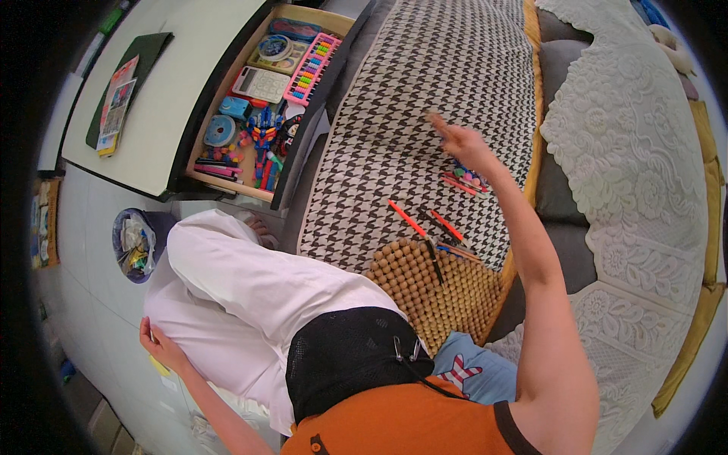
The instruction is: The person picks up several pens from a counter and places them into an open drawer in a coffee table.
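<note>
My right hand point(463, 143) hovers over or just touches a black-and-white houndstooth sofa cover point(409, 85). It is blurred, its index finger extends away from me, and I see nothing held in it. Below its wrist lie red pencils point(458, 185) beside a small heap of colourful bits point(471, 172), partly hidden by the forearm. Closer to me are an orange-red pen point(406, 217), a red-and-black pen point(447, 225) and a black pen point(435, 261) reaching onto a wooden bead mat point(409, 273). My left hand point(162, 344) rests on my white-trousered thigh with nothing in it.
An open drawer point(267, 194) at left holds a pink abacus point(311, 69), a white calculator point(261, 84), a blue toy robot point(263, 136) and tape rolls. A white-topped table point(176, 74) carries papers point(118, 108). A waste bin point(161, 227) stands by my knee.
</note>
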Demonstrator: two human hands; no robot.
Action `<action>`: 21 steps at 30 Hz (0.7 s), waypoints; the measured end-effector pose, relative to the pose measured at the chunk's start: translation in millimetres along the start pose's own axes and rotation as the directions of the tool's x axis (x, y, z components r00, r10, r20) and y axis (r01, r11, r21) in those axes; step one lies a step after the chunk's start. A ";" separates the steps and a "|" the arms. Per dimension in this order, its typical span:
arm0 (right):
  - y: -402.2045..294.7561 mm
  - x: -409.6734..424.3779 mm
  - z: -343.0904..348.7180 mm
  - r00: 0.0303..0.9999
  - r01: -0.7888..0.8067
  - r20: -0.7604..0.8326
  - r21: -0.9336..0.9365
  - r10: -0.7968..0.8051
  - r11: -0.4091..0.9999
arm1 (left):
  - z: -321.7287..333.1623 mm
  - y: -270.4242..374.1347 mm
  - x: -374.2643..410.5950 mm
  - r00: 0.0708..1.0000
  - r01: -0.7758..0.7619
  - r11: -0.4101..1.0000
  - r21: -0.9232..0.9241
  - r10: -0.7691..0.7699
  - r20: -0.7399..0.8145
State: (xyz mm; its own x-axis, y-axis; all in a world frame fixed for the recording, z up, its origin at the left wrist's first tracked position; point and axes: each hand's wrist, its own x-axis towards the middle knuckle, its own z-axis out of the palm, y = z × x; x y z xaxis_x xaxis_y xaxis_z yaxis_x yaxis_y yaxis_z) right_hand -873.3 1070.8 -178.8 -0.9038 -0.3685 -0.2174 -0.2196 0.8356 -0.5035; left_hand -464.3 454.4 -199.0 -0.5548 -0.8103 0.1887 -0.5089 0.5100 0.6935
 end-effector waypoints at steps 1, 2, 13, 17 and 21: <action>-3.3 -3.0 -12.5 0.990 0.029 -0.139 0.165 -0.006 0.986 | -0.1 2.7 -1.0 1.000 0.016 1.000 0.002 -0.016 -0.005; -5.6 -8.1 -27.8 0.983 -0.013 -0.177 0.198 0.049 0.980 | -0.3 5.9 -2.4 0.999 0.032 0.999 0.004 -0.032 -0.010; 23.4 -61.8 122.2 0.694 0.119 -0.583 0.671 0.422 0.732 | 2.9 -3.7 -3.5 0.999 0.046 0.999 0.014 -0.046 -0.020; -3.3 -63.7 127.8 0.788 0.195 -0.539 0.678 0.298 0.709 | 8.2 13.9 -1.0 0.999 0.040 0.998 -0.049 -0.042 -0.032; -92.1 -23.6 89.8 0.938 0.141 -0.313 0.735 0.148 0.663 | 1.1 20.8 -1.5 0.997 0.001 0.998 -0.069 -0.006 -0.082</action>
State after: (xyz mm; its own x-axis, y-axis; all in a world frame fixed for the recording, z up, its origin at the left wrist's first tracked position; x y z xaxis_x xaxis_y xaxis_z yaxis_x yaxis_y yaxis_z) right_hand -798.7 965.9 -202.4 -0.9953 -0.0950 -0.0168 -0.0028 0.2023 -0.9793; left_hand -474.8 466.6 -185.6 -0.4956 -0.8345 0.2406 -0.4626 0.4881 0.7401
